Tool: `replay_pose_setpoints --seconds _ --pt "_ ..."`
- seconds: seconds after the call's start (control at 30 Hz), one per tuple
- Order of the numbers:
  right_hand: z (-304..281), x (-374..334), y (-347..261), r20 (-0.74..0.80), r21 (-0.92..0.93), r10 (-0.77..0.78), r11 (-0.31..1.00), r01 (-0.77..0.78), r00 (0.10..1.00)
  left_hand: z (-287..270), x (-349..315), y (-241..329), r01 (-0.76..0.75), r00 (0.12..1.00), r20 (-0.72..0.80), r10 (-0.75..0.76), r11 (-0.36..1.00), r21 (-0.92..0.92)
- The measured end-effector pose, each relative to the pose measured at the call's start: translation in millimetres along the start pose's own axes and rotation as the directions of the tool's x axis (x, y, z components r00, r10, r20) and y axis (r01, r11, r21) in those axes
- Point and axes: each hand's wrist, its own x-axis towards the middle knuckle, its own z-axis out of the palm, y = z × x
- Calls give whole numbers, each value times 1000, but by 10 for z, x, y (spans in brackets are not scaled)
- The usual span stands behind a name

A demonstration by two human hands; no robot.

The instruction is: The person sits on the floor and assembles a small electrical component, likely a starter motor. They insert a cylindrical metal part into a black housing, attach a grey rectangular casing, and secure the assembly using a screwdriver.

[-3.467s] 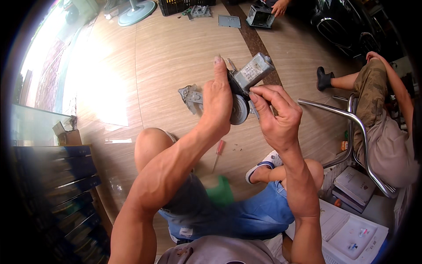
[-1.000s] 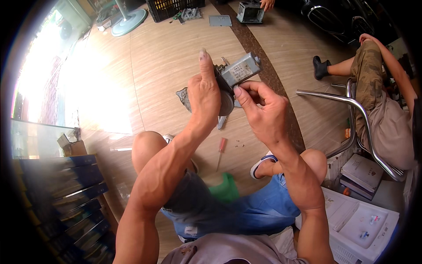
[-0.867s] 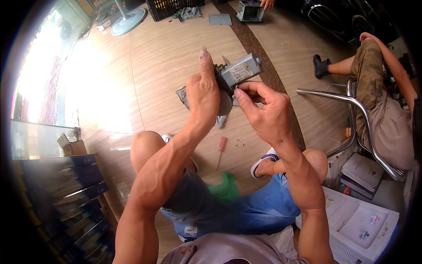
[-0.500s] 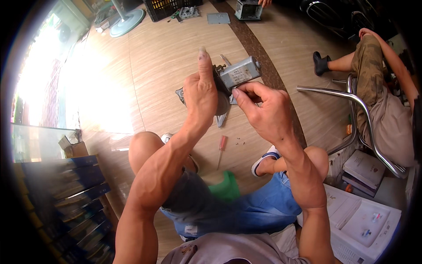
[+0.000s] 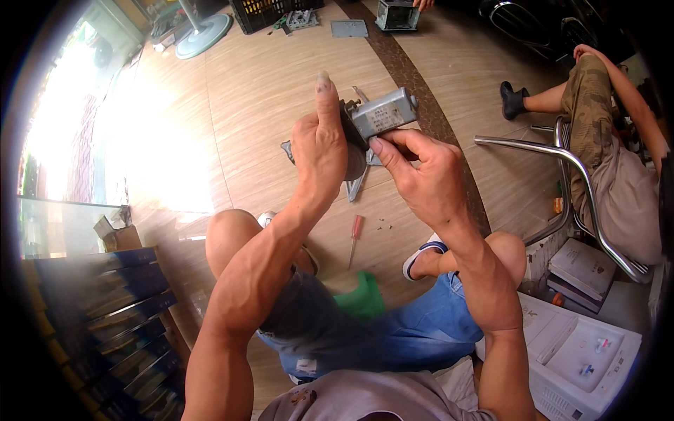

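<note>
Above the floor, between my knees, I hold up a metal device with a dark, rounded body [image 5: 357, 163] and a grey metal box [image 5: 385, 114] on its side. My left hand [image 5: 317, 151] is closed round the dark body, thumb pointing up; its fingers are mostly hidden behind. Under the box's lower edge, my right hand [image 5: 423, 168] is closed in a pinch of thumb and forefinger. Whatever is between those fingertips is too small to make out. Part of a grey metal bracket [image 5: 356, 189] shows behind the device. A red-handled screwdriver [image 5: 357, 226] lies on the floor below.
Several small screws [image 5: 385, 220] lie near the screwdriver. A green object [image 5: 363, 295] is between my legs. A chrome chair [image 5: 523, 144] with a seated person is at right, a white plastic box [image 5: 523, 323] below it. Blue drawers [image 5: 133, 302] stand at left; a metal housing [image 5: 397, 15] sits far off.
Little differs. The device tilts very slightly, its grey box a touch higher, while both hands keep their places on it.
</note>
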Motion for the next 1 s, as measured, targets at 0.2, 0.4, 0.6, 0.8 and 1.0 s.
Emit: replay_pose_setpoints --seconds 0.2,0.4,0.6,0.8,1.0 --pt "12 -5 -5 -10 -91 -140 986 138 990 -12 0 23 -19 1000 -9 19 1000 -1" --pt "13 -8 56 32 -107 -199 974 201 979 -33 -6 -8 -36 999 -12 36 999 28" --pt "-69 21 26 118 -98 -156 981 168 981 -46 1 -28 -62 998 11 61 997 38" --pt "-86 45 63 168 -105 -140 982 158 976 -39 -4 -3 -60 998 0 60 996 66" --pt "-100 18 -26 154 -37 -12 999 18 988 -34 -3 -32 -79 997 13 79 996 46"
